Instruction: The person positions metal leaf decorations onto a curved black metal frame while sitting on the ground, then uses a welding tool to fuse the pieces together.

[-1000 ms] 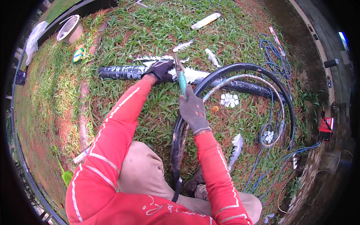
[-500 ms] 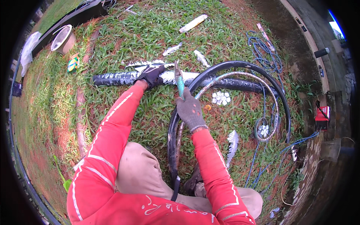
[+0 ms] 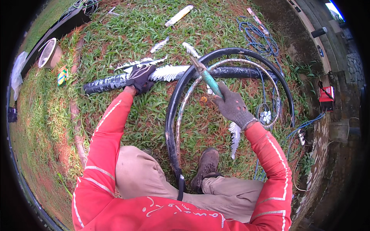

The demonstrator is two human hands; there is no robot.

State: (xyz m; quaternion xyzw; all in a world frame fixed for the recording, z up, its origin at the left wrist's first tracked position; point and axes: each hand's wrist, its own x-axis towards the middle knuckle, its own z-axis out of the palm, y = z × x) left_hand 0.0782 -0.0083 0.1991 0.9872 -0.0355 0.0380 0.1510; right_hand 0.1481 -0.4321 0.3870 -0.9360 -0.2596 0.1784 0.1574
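My left hand (image 3: 142, 79), in a dark glove, is closed round the base of a white metal leaf (image 3: 169, 72), against a thick black pipe (image 3: 104, 84) with worn white patches. Other white leaf pieces (image 3: 140, 62) stick out just beyond that hand. In my grey-gloved right hand (image 3: 234, 104) is a pair of pliers (image 3: 210, 81) with green handles, jaws pointing up and left. The pliers pass over a black hoop (image 3: 171, 111) and a thinner, chipped hoop (image 3: 179, 115). Behind them a white flower is mostly hidden.
Loose white leaves (image 3: 160, 45) lie on the grass, one (image 3: 235, 139) below my right hand. A blue cable (image 3: 258, 38) coils at the upper right. A bucket (image 3: 50, 54) stands left, and a red box (image 3: 326, 98) sits by the right edge. My boot (image 3: 206, 165) is beside the hoops.
My right hand has carried the pliers rightward and nearer to me, away from the leaf. My left hand keeps its place on the leaf and pipe, while the whole view has shifted a little.
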